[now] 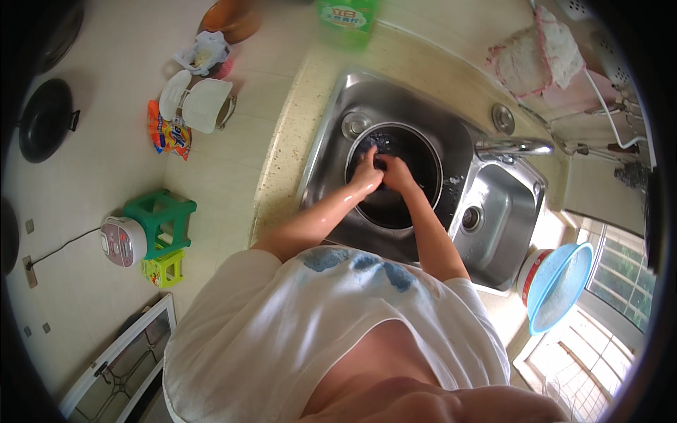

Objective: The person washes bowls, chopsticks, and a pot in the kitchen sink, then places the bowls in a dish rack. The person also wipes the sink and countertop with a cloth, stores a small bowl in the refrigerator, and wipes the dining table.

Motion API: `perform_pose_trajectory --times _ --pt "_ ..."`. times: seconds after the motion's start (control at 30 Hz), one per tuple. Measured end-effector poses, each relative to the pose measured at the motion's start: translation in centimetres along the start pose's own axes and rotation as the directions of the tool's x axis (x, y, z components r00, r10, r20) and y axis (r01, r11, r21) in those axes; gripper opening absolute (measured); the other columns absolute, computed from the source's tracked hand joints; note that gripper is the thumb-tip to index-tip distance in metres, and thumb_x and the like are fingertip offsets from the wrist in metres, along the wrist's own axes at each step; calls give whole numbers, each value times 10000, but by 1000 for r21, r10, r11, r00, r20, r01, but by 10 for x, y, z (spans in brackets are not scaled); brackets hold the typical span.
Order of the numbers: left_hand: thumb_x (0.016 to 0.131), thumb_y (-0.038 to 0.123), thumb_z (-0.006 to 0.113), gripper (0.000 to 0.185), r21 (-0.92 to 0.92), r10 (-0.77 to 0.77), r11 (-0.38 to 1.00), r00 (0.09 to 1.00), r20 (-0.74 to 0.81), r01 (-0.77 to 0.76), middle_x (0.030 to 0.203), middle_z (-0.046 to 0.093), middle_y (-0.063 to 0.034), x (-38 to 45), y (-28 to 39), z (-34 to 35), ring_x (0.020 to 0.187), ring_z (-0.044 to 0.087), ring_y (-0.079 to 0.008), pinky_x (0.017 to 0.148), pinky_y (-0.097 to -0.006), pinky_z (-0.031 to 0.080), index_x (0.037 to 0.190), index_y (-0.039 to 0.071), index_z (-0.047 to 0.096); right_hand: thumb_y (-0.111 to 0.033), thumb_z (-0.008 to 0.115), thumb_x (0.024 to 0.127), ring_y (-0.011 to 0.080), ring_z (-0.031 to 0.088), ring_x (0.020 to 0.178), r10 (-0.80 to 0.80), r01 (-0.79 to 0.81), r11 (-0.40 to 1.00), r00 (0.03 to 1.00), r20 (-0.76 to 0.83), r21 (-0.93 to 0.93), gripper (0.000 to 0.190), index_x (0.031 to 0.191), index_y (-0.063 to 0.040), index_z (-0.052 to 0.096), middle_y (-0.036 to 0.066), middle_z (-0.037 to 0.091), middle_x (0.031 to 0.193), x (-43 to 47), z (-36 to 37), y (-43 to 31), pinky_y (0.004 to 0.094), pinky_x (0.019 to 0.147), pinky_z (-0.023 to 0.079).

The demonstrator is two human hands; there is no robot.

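A round, dark-interior pot (423, 203) with a pale metal rim sits in the larger basin of a stainless steel sink (330, 198). Water glints inside it near the far side. My left hand (367, 172) and my right hand (395, 172) meet over the pot's interior, fingers close together. Something dark shows between the fingers, but whether it is a held thing or the pot behind cannot be made out. My left forearm is wet. Just beyond the pot's far left rim lies a round drain strainer (356, 126).
A chrome faucet (515, 146) reaches over the divider to the smaller basin (497, 222). A green detergent container (346, 24) stands on the far counter. A blue basin (560, 288) leans at right. Left of the counter are a green stool (158, 217) and a rice cooker (124, 241).
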State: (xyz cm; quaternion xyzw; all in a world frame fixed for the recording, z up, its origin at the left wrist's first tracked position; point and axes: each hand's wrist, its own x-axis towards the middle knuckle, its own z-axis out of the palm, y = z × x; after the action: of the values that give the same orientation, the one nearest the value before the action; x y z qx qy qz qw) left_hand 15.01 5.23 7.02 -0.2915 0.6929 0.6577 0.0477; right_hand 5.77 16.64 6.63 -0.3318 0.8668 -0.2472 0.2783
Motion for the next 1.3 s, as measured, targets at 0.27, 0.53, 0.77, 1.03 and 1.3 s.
perform_pose_trajectory --times 0.27,0.53,0.77,1.03,1.3 --pt "725 20 542 779 86 -110 991 993 41 106 1502 224 -235 8 -6 4 1387 246 -375 1114 -381 272 1461 148 320 -78 698 695 344 602 1080 281 -233 904 956 85 -359 548 1228 -59 572 184 647 1120 -26 9 -18 396 945 482" --pt "660 155 777 855 620 30 758 961 276 -202 1512 205 -211 2 33 -6 1391 190 -421 1110 -472 297 1414 124 375 -148 665 795 373 641 933 203 -200 978 836 -510 61 351 1116 -14 620 217 659 1015 -49 -66 -37 400 830 502" --pt "828 169 584 582 842 -94 315 868 488 -439 1405 428 -160 26 14 38 1354 358 -330 999 -557 365 1366 104 374 -146 660 795 427 616 893 166 -191 979 946 -279 -68 411 1150 40 572 288 636 962 -97 -24 -36 447 789 506" --pt "760 110 641 282 639 247 501 804 541 -584 997 659 -138 -28 89 3 970 628 -316 862 -434 478 1031 55 583 -717 550 793 358 639 950 515 -425 1 776 363 905 864 1140 74 578 199 627 1085 -80 -26 -21 543 775 550" --pt "835 63 703 307 -238 477 879 772 420 -413 1003 626 -18 -35 110 -54 963 585 -124 852 -256 469 1117 7 596 -384 606 916 189 690 752 268 -8 -526 948 174 851 369 1063 -45 613 87 677 907 -77 -28 -61 326 591 602"
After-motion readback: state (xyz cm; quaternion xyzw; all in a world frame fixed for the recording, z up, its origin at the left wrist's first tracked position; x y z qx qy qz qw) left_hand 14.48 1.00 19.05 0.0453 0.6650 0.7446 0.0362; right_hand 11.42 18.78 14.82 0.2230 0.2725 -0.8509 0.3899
